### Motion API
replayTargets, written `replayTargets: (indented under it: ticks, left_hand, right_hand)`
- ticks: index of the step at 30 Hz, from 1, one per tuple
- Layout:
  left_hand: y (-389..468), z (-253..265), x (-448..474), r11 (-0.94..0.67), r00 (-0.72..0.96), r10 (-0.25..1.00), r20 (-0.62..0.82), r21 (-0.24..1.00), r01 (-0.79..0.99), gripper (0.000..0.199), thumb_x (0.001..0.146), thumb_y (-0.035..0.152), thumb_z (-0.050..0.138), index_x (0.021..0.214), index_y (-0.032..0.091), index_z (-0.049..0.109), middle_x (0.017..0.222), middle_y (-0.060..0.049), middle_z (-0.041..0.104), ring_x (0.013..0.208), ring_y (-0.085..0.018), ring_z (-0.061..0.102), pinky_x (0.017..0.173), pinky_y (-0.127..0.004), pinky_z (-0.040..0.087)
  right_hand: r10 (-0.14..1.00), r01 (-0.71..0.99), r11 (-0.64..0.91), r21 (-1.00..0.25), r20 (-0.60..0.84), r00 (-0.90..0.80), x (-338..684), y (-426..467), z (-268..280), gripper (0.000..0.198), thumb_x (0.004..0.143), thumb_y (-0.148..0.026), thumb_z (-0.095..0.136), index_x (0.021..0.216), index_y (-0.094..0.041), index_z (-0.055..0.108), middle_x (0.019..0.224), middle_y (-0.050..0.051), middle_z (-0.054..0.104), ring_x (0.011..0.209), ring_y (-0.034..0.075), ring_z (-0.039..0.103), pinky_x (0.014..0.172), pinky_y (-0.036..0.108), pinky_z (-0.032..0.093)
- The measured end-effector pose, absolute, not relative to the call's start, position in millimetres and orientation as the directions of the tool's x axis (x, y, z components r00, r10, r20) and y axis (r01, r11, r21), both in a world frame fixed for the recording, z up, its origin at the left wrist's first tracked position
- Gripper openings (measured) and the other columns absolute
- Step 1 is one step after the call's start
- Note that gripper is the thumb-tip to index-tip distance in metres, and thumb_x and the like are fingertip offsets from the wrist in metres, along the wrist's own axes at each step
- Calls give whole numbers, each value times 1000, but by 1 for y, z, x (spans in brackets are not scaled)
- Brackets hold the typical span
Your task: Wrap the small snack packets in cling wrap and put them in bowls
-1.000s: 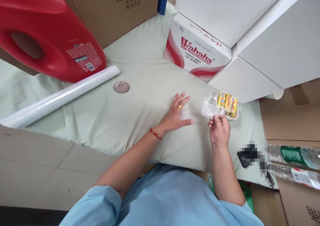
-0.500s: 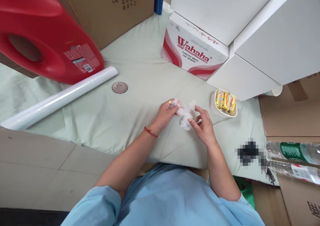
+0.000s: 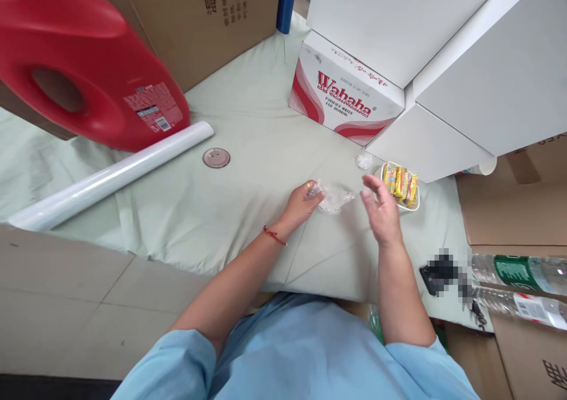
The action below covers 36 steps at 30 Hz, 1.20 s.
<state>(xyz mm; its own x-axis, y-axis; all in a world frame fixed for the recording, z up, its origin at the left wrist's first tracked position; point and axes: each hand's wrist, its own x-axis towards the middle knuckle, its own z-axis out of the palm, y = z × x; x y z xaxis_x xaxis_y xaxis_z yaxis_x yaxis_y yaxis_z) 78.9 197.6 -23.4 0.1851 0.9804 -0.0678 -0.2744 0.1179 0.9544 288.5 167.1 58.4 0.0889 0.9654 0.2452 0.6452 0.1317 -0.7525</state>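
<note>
My left hand (image 3: 304, 202), with a ring and a red bracelet at the wrist, pinches a crumpled clear plastic film (image 3: 334, 199) above the cloth-covered table. To its right, my right hand (image 3: 381, 211) is raised with fingers apart and nothing in them. A small wad of clear plastic (image 3: 364, 161) sits just beyond my right fingertips, near the white boxes. Beside that hand stands a white tub (image 3: 410, 207) of small yellow-wrapped packets (image 3: 400, 182), its left side partly hidden by my fingers.
A round badge-like disc (image 3: 216, 158) and a white roll (image 3: 115, 175) lie to the left, by a red jug (image 3: 101, 75). At the back are a Wahaha carton (image 3: 345, 98) and white boxes (image 3: 398, 22). Plastic bottles (image 3: 518, 272) lie at right, beside a blurred dark object (image 3: 438, 273).
My right hand has moved right and away from the film, its fingers opening. A small plastic wad now rests near the tub. My left hand keeps its hold on the film.
</note>
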Motion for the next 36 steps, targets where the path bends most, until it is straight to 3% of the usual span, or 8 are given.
replayTargets:
  ticks: [4,7,11,14,20,27,31,36]
  left_hand:
    - [195,-21,79,143,244,967,-66,939,-313,35,80,50,81,86,20,65,80,2,63,73,-13,55,71,-26,45]
    - [195,-19,78,244,280,951,-131,875,-418,42,70,49,88,89,20,65,80,3,62,68,-11,52,65,-24,43]
    - [198,-17,76,293,307,940,-148,809,-510,44,61,40,92,89,19,66,80,4,61,67,-9,51,62,-23,40]
    - [200,-16,75,283,299,945,-135,797,-534,37,63,36,89,89,19,68,84,2,62,69,-9,50,62,-23,38]
    - [196,-17,73,227,188,970,-156,861,-455,37,79,50,82,97,21,65,106,-3,64,85,-12,59,68,-23,46]
    - [189,-18,84,308,287,936,-201,864,-399,65,79,58,87,124,21,59,139,-16,57,115,-26,65,82,-35,60]
    - [190,-18,81,402,322,905,-278,807,-433,59,85,66,79,117,19,63,132,-16,63,97,-21,69,77,-33,57]
    - [192,-16,75,362,385,904,-187,814,-455,45,78,56,87,88,18,66,103,-7,70,97,-16,65,81,-27,51]
  right_hand:
    - [986,616,151,-773,163,-36,267,150,40,45,83,-65,82,107,-27,78,119,10,77,133,32,61,115,52,48]
    - [989,353,1,-936,52,138,270,146,30,40,82,-63,83,89,-25,75,91,4,76,96,23,71,91,39,59]
    - [960,-119,-161,-980,-183,211,281,139,34,42,73,-56,93,83,-23,69,68,-6,63,50,8,48,49,21,46]
    - [935,-254,-215,-943,-274,227,286,135,36,42,70,-51,97,84,-22,70,58,-10,52,40,3,31,39,17,33]
    - [926,-357,5,-934,-131,355,286,133,31,32,71,-41,97,86,-25,74,80,-5,70,66,8,61,58,19,53]
    - [968,-414,-30,-910,-130,216,271,122,33,17,78,-36,89,85,-26,77,104,3,81,91,19,74,73,31,62]
    - [979,-513,-68,-856,-156,130,271,117,38,17,77,-36,85,81,-26,72,119,5,81,96,24,77,78,42,65]
    - [968,-586,-114,-802,-223,117,280,113,34,15,76,-33,81,82,-26,68,123,6,80,92,25,78,92,53,64]
